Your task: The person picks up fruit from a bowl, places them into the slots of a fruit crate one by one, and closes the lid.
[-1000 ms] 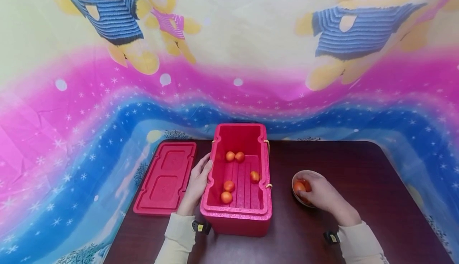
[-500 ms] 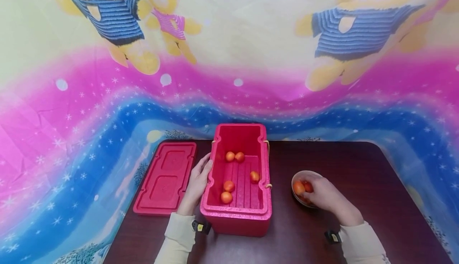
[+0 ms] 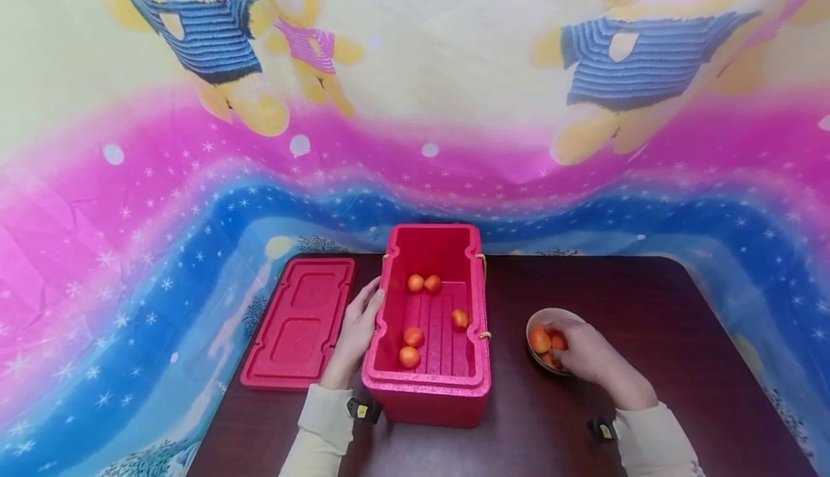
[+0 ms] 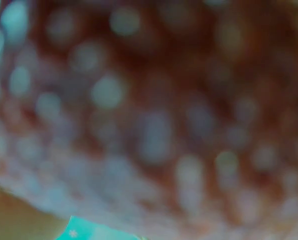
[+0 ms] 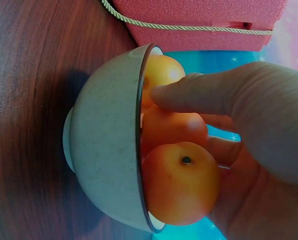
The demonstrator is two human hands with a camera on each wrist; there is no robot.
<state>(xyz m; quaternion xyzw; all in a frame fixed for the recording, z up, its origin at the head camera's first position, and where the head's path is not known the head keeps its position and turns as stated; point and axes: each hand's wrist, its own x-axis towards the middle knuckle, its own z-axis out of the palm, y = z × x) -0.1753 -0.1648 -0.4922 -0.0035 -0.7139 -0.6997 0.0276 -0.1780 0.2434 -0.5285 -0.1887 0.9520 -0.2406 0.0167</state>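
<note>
Right hand (image 3: 588,353) edged right at the bowl (image 5: 106,130), baring more fruit (image 5: 181,187); box (image 3: 424,405) still at five, so nothing's transferred. It's touching fruit, can't tell if clamped. Left hand (image 3: 353,326) lies unclosed against box.

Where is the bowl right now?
In the head view, the bowl sits on the table to the right of the red box, with orange fruit inside.
</note>
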